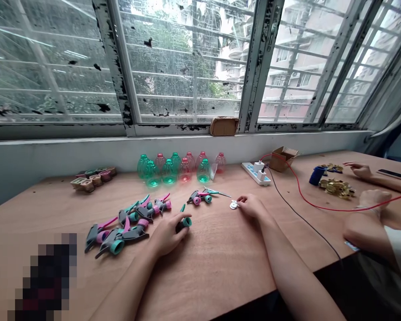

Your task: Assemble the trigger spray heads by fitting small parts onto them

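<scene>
Head camera, forward-down over table (217, 263) toward window (187, 67); left hand (167, 235), right hand (252, 206) close.

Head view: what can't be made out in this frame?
1. Pixelated patch, lower left: blurred, contents unknown.
2. White piece at the right hand: too small to identify.
3. Spray head: body hidden under the left hand.
4. Gold pieces by a co-worker's hand: too small; person cut off at right edge.

A pixelated block (43, 276) is masking part of the worktop (220, 254). The left hand (169, 234) is covering most of a sprayer head (185, 221). The white piece (233, 205) at the right hand (252, 206) is showing too small to identify.
</scene>
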The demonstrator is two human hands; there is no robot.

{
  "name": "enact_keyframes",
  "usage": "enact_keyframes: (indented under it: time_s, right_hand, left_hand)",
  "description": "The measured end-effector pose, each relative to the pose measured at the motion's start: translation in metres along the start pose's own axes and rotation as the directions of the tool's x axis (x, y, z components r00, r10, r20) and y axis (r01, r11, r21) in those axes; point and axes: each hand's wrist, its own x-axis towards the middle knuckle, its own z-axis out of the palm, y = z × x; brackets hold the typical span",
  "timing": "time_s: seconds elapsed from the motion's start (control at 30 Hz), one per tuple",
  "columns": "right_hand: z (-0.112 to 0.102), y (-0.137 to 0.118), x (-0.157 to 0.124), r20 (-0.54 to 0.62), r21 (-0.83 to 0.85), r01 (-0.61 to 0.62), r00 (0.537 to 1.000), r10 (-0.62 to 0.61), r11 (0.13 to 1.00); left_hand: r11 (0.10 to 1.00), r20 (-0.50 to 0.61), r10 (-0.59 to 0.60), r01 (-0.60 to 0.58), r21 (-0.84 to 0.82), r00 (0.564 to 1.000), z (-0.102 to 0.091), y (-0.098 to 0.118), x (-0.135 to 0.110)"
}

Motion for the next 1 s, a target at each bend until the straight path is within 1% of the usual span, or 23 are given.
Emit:
enact_keyframes:
  time_s: [0.1,0.2,0.37,0.63,1.0]
  right_hand:
    - [0.001,-0.0009,0.0007,-0.021,0.004,-0.008,1.0,0.008,1.0]
    - [0.002,-0.0024,0.0019,-0.036,0.0,0.0,0.999,0.0,1.0]
    - [0.0037,-0.0044,0.0021,-0.035,-0.022,0.007,0.999,-0.008,1.0]
    - [0.0067,-0.0081,-0.0007,-0.06,-0.055,-0.025,0.998,0.022,0.998]
    - [0.0091,-0.0088,-0.0004,-0.157,-0.033,-0.01,0.988,0.005,0.999]
  left_hand:
    - [0.999,-0.038,-0.003,0.001,-0.054,0.999,0.0044,0.0,0.0013]
    - [0.997,-0.052,-0.001,-0.003,-0.071,0.999,0.0057,-0.0005,0.0015]
    - [0.997,-0.036,-0.024,0.021,-0.074,0.999,0.0061,0.0013,0.0014]
    - [0.995,-0.024,-0.032,0.029,-0.092,0.999,0.0058,0.0034,0.001]
    - [0.992,-0.053,-0.064,0.058,-0.108,0.997,0.0054,0.0027,0.0012]
